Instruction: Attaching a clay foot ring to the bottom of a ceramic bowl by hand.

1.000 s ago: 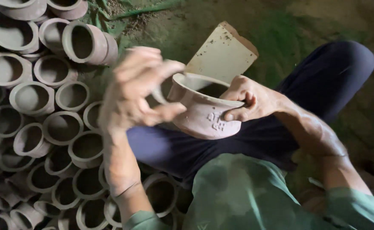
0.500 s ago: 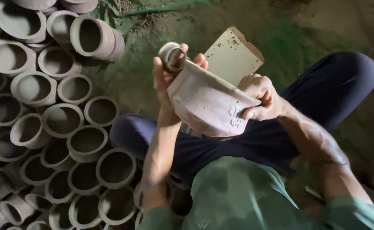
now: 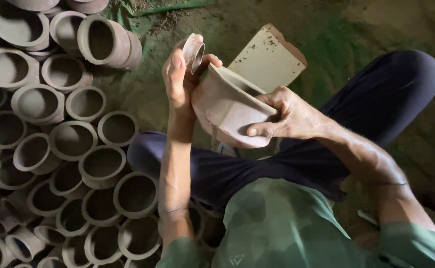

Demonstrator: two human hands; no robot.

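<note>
Right hand [image 3: 289, 116] clamps unfired clay pot [image 3: 230, 111]; left hand [image 3: 180, 79], nine o'clock, pinches small clay disc [image 3: 193, 49]. Support wall, press gently.

grey-brown clay pot [image 3: 230, 111], dark navy trousers [image 3: 376, 99], green shirt [image 3: 277, 228], pale cream tile [image 3: 267, 62].

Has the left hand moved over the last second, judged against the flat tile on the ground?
Yes. The left hand has shifted from the clay pot's mouth to its left side, away from the tile.

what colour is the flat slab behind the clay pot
Pale cream slab with dark specks and a reddish-brown edge; head view.
</note>
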